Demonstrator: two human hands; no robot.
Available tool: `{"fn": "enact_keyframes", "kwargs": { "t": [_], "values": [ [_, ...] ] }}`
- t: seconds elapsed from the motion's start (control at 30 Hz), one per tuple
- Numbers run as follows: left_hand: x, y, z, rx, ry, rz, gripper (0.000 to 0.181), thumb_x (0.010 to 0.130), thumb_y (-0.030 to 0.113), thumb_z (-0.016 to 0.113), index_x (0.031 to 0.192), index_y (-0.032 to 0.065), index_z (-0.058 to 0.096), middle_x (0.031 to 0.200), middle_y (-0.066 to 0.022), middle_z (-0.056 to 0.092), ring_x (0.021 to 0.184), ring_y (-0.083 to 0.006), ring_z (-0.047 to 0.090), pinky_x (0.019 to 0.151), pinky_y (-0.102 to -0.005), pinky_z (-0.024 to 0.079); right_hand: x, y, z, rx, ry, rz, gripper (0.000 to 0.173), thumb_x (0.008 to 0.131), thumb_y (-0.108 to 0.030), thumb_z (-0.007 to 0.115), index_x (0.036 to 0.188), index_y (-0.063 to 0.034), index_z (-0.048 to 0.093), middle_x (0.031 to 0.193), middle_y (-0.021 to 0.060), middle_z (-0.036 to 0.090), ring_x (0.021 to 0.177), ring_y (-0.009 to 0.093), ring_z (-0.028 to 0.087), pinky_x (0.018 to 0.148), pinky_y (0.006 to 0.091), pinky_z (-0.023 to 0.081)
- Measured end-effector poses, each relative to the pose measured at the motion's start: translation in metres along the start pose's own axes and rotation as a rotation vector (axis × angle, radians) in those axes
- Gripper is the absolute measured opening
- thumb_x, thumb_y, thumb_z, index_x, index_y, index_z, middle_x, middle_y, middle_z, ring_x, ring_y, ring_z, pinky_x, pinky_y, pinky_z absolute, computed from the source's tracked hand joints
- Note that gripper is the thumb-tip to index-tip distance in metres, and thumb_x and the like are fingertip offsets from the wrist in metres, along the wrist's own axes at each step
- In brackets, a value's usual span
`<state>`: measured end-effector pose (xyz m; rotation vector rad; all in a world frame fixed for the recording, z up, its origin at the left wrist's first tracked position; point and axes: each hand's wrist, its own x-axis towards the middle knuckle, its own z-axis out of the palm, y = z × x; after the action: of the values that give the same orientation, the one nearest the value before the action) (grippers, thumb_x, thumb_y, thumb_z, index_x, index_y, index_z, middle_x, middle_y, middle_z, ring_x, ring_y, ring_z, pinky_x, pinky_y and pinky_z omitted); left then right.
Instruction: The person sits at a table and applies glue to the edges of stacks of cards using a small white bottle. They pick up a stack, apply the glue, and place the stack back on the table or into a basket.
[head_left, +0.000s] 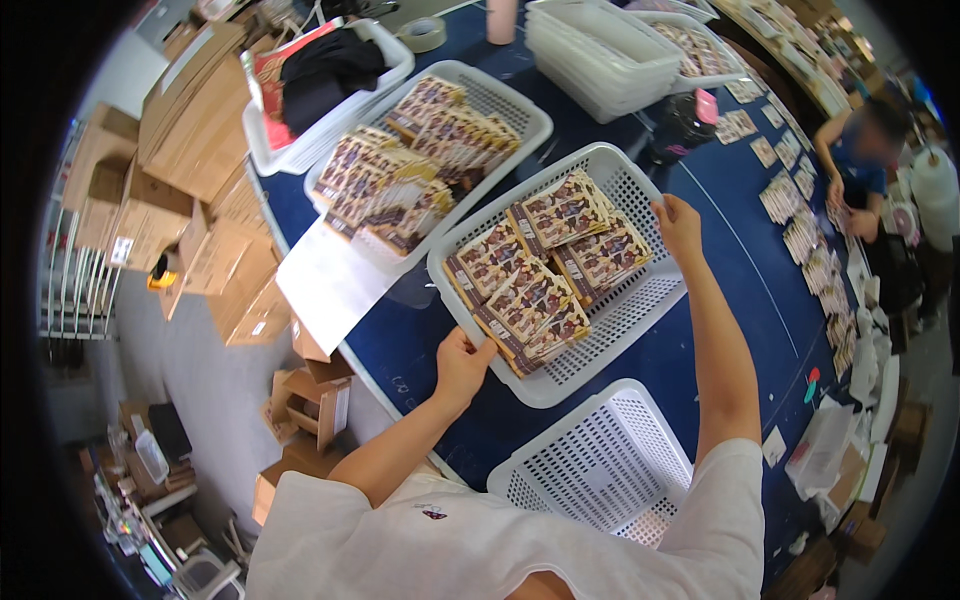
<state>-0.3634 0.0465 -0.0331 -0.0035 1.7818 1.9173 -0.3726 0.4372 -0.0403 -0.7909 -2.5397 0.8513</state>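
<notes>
A grey perforated plastic basket (616, 322) is gripped by both my hands over the blue table. My left hand (461, 367) holds its near left rim, thumb over the edge. My right hand (679, 229) grips the rim at the right. Inside lie several stacks of flat printed packets (570, 206) with brown bands. Whether the basket rests on the table or is lifted, I cannot tell. Below it, close to my body, sits a white perforated basket (592, 457) with nothing visible in it. A second grey basket (517, 101) filled with similar packets stands beyond, to the left.
White paper (330, 277) overhangs the left edge of the blue table (739, 315). Nested translucent bins (600, 60), a black bag (679, 127) and a tape roll (422, 34) stand farther back. Packet piles (806, 240) line the right side, near a seated person (862, 165). Cardboard boxes (195, 112) crowd the left.
</notes>
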Motion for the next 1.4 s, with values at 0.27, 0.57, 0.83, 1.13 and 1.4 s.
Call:
{"fn": "enact_keyframes", "kwargs": {
  "t": [0.27,0.57,0.83,1.13,1.4],
  "values": [
    [-0.014,0.004,-0.028,0.095,-0.089,-0.22,0.018,0.085,0.015,0.057,0.093,-0.0005,0.057,0.08,-0.0058,0.062,0.071,-0.0122,0.06,0.063,-0.0258,0.049,0.01,-0.016,0.011,-0.201,-0.05,-0.137,0.033,0.081,-0.021,0.061,0.108,-0.0028,0.058,0.094,0.0175,0.063,0.083,0.028,0.062,0.071,0.0329,0.048],
    [0.128,0.102,-0.123,1.233,0.449,0.792,0.054,0.084,0.039,0.052,0.133,0.0219,0.039,0.136,-0.0266,0.028,0.126,-0.0474,0.021,0.101,-0.0547,0.021,-0.06,-0.018,-0.055,0.016,0.016,0.094,0.041,0.085,-0.02,0.058,0.122,-0.0054,0.05,0.101,0.0119,0.062,0.088,0.02,0.061,0.079,0.0296,0.047],
    [0.2,0.088,-0.093,1.47,0.167,0.886,0.064,0.083,0.034,0.052,0.14,0.0277,0.024,0.138,-0.0279,0.024,0.13,-0.0407,0.021,0.103,-0.0532,0.018,-0.166,-0.078,-0.111,0.315,0.225,0.231,0.037,0.089,-0.021,0.054,0.122,-0.0036,0.05,0.106,0.011,0.06,0.096,0.017,0.058,0.083,0.0273,0.045],
    [0.114,0.13,-0.068,0.943,-0.127,1.192,0.04,0.081,0.012,0.056,0.119,0.0022,0.05,0.121,-0.0223,0.048,0.115,-0.0361,0.043,0.096,-0.0419,0.033,-0.362,-0.088,-0.188,-0.339,0.456,0.471,0.037,0.084,-0.02,0.058,0.115,0.0,0.054,0.111,0.0173,0.058,0.105,0.03,0.055,0.091,0.0359,0.041],
    [-0.084,0.01,-0.021,0.826,-0.889,-0.01,0.041,0.081,0.023,0.063,0.114,0.0003,0.054,0.097,-0.0133,0.063,0.089,-0.0199,0.061,0.074,-0.0287,0.049,-0.503,-0.085,-0.158,-0.515,0.165,0.781,0.037,0.078,-0.02,0.061,0.107,0.0011,0.058,0.113,0.0208,0.056,0.112,0.037,0.048,0.099,0.045,0.031]
  ]
}}
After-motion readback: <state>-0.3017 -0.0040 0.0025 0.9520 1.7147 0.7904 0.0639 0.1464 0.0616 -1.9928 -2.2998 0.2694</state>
